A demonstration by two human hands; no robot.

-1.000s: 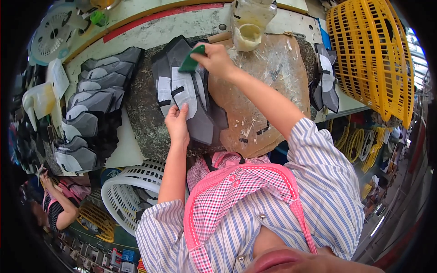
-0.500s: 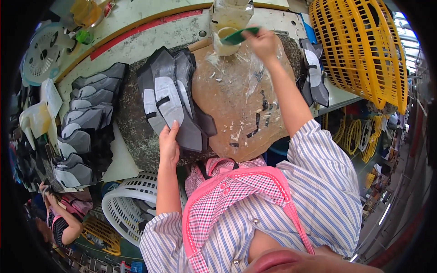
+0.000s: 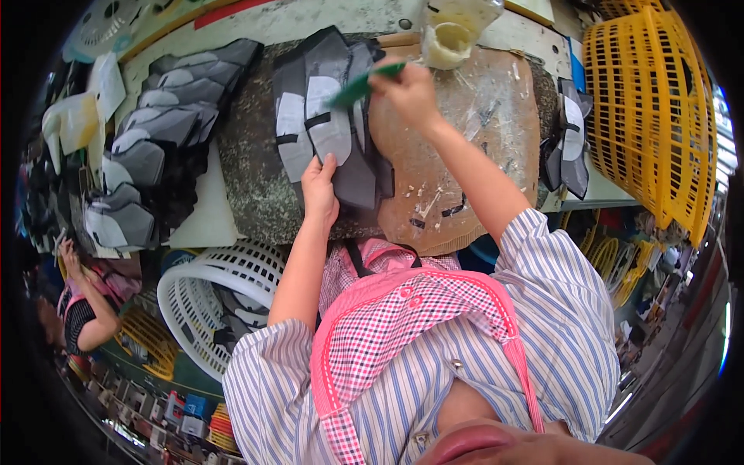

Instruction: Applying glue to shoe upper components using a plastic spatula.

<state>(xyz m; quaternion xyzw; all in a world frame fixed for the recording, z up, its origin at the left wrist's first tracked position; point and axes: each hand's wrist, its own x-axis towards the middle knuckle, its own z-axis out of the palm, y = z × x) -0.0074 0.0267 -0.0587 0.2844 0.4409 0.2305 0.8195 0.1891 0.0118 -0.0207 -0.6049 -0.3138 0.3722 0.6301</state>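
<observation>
My right hand (image 3: 408, 94) is closed round a green brush (image 3: 358, 90), blurred by motion. Its tip reaches the white patch of a grey shoe upper piece (image 3: 333, 139); I cannot tell if it touches. My left hand (image 3: 319, 186) pinches the lower edge of this piece, thumb on top and fingers partly hidden beneath. More grey and black pieces (image 3: 291, 128) lie overlapped beside and under it. A clear plastic container (image 3: 465, 19), with a cup-like mouth (image 3: 449, 45) crusted in pale glue, stands beyond my right hand.
Glue-smeared cardboard (image 3: 496, 116) covers the bench's middle. Overlapping shoe pieces (image 3: 147, 132) line the left; more (image 3: 570, 139) lie right, beside a tall yellow basket (image 3: 651, 101). A white basket (image 3: 225, 271) stands below the bench. Another person's arm (image 3: 97, 310) shows far left.
My right hand has swung left with the green brush, from the glue container to the grey shoe upper piece. My left hand stays on that piece's lower edge. The whole view has shifted.
</observation>
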